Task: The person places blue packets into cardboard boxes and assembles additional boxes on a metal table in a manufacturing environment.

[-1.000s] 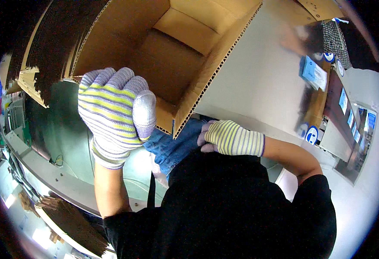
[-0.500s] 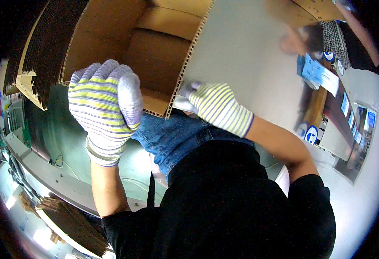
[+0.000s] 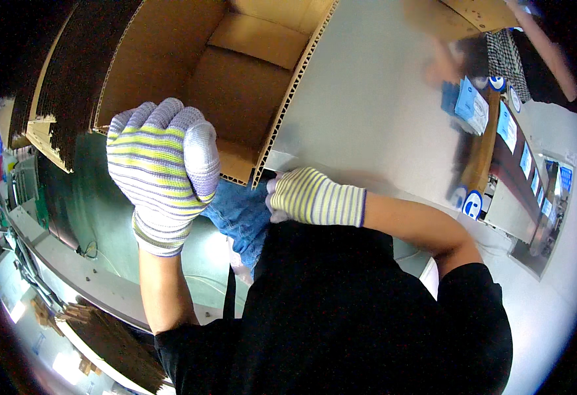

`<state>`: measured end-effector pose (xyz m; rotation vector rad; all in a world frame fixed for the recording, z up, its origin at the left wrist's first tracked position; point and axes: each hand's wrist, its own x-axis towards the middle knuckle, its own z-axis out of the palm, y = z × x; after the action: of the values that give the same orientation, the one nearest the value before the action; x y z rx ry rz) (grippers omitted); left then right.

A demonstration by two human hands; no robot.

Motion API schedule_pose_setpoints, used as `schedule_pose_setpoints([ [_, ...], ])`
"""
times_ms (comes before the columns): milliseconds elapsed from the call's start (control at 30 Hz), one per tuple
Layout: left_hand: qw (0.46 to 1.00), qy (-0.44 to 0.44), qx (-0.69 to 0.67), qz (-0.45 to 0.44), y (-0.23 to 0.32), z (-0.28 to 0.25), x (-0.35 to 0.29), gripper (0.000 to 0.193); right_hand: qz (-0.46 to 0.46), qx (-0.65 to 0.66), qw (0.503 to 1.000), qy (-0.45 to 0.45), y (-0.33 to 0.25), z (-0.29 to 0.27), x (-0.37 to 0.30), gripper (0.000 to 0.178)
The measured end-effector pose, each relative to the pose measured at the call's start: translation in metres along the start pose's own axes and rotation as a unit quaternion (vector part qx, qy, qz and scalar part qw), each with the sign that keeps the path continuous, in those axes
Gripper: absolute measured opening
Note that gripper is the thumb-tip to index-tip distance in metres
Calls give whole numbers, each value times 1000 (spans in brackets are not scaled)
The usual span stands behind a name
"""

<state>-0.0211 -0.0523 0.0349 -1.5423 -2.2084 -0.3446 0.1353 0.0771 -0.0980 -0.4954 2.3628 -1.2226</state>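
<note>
An open cardboard box (image 3: 236, 89) faces me, tilted, with its inside and inner flaps showing. At its near edge is my left hand (image 3: 160, 168), in a striped knit glove, closed in a fist over the cardboard; the fingertips are hidden behind the hand. My right hand (image 3: 315, 196), in a matching glove, is beside the box's near right corner, just in front of my waist and by the table edge. Its fingers are curled in, and whatever they may hold cannot be made out.
A grey metal table (image 3: 374, 112) extends right of the box. Stacked flat cardboard (image 3: 81, 72) stands at the left. Blue-and-white leaflets (image 3: 473, 108) lie at the right near another person's arm (image 3: 545, 49). More stacked cardboard (image 3: 114, 342) is at lower left.
My right hand has drawn back from the table edge toward my waist and left. The box has shifted slightly to the right at its far end. My left fist has barely moved.
</note>
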Motion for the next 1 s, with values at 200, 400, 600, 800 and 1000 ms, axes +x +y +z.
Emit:
schedule_pose_setpoints([
  [200,987,-117,-99,48,-4,-19,12,43,33,-118,991,46,0,-14,-3,36],
  [400,949,-242,-202,27,-20,-51,19,65,34,-2,962,272,12,-37,-1,33],
  [600,951,-248,-178,41,-19,-36,27,65,-25,-81,919,384,27,-26,-1,25],
  [800,969,-229,-82,44,1,-16,34,70,-12,-87,920,382,21,-31,-8,22],
  [1000,959,-193,-196,68,-15,-35,34,56,-68,-114,910,393,28,-26,0,20],
])
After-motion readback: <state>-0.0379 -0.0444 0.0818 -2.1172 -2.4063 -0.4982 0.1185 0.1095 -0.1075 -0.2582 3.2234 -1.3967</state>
